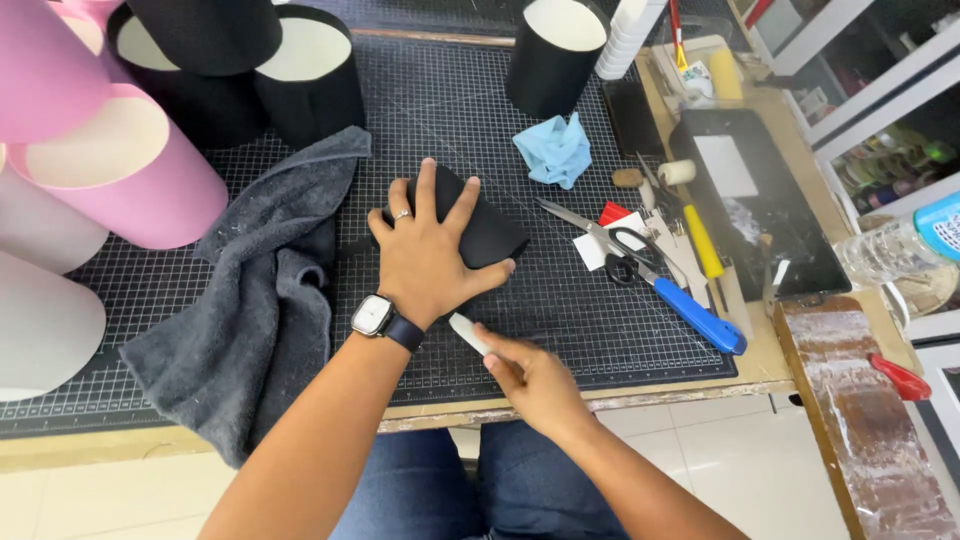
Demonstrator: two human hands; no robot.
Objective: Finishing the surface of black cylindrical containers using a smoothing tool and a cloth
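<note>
Black sheet piece (490,232) lies at the frame's centre on the gridded cutting mat (560,320); our left hand (428,255) presses it flat, fingers spread, so it cannot slide. Our right hand (530,375), fingers pinched on a white smoothing tool (468,333), works just below it.

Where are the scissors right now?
In the head view, the scissors lie on the cutting mat to the right of the left hand, beside the blue-handled knife and below the blue cloth.
</note>
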